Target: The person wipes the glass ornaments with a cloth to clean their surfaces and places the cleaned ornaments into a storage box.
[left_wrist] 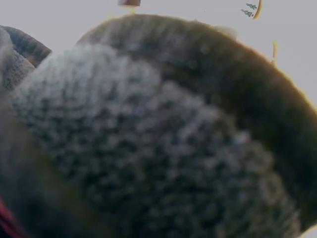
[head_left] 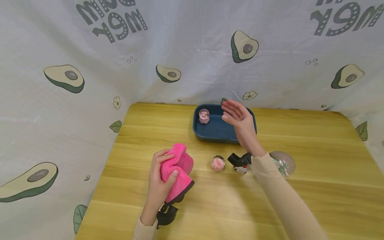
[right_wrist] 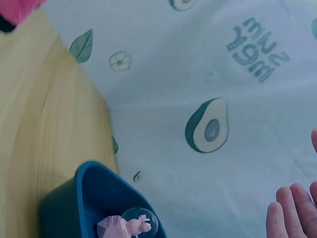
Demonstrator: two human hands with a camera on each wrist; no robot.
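My left hand (head_left: 160, 181) grips a bright pink plush cloth (head_left: 177, 168) with a dark border, bunched above the table's left part. Cloth fills the left wrist view, blurred, its dark edging (left_wrist: 223, 74) curving across; what lies inside the bunch is hidden. Over the right side of a dark blue tray (head_left: 217, 137), my right hand (head_left: 240, 118) is raised with straight fingers and holds nothing. In the tray's left end stands a small clear globe with a pink figure and pink base (head_left: 204, 116), seen also in the right wrist view as a pink globe (right_wrist: 130, 225).
In front of the tray, a second pink globe (head_left: 218, 164) stands on the wooden table (head_left: 126, 146). A globe (head_left: 240, 169) is partly covered by the right wrist camera. A clear globe with green inside (head_left: 283, 164) sits beside the right sleeve. An avocado-print curtain (head_left: 198, 76) hangs behind.
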